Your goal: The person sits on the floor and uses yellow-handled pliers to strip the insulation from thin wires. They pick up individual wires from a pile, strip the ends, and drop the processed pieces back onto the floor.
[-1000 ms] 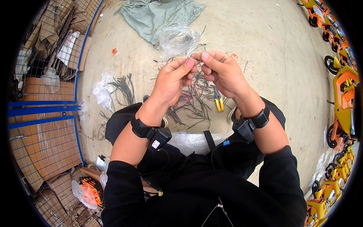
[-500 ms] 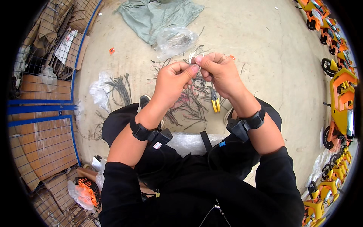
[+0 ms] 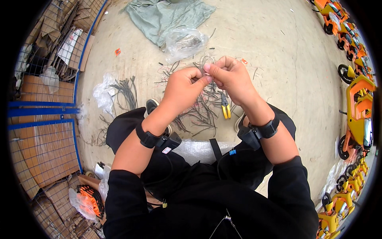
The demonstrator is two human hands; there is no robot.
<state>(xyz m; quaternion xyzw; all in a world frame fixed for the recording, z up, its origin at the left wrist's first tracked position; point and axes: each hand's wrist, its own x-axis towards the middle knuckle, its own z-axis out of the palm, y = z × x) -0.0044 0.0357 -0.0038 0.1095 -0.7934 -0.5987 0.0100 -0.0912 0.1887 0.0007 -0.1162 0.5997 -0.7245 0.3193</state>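
Both hands meet above a scatter of cut wires, thumbs almost touching. A thin pale wire loop [image 3: 208,59] stands up from between the fingers. My right hand [image 3: 230,75] pinches it between thumb and forefinger. My left hand [image 3: 184,87] is closed with its thumb against the forefinger, at the lower end of the wire; its grip is partly hidden. Below them on the floor lie many dark and reddish wire pieces [image 3: 199,115]. Wire strippers with yellow handles [image 3: 226,109] lie beside my right wrist, jaws pointing away from me.
Ahead lie a clear plastic bag [image 3: 186,44] and a grey-green sheet [image 3: 169,20]. A bundle of dark cables [image 3: 126,93] rests by crumpled plastic [image 3: 104,93] at the left. A blue mesh cage [image 3: 43,111] holds cardboard. Yellow-orange small bikes [image 3: 360,107] line the right.
My left hand has shifted slightly right and closer to the right hand. The wire loop has dropped a little and now stands smaller above the fingers.
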